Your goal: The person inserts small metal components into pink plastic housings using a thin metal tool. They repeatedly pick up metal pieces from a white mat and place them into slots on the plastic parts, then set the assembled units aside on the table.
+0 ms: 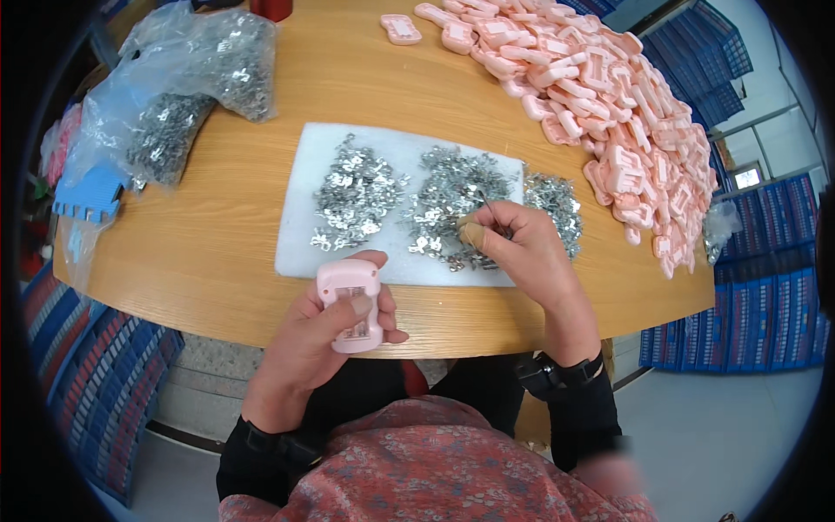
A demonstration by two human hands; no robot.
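My left hand (pixel 322 317) is closed around a pink plastic casing (pixel 350 283), held just off the table's near edge. The casing has rounded corners and an open recess, with my thumb lying over it. Over the middle heap of small shiny metal contact pieces (pixel 448 187), my right hand (pixel 517 248) is closed in a pinch. A thin dark tool (pixel 489 207) pokes up from its fingers; its tip is hidden. A tan finger cover (pixel 472 233) sits on one fingertip. Whether a metal piece is in the pinch cannot be made out.
The heaps rest on a white foam sheet (pixel 294 217), with another pile of metal pieces (pixel 352 196) at left and one (pixel 557 209) at right. Many pink casings (pixel 600 96) are piled far right. Clear bags of metal parts (pixel 230 70) lie far left, beside a blue plastic piece (pixel 87 196).
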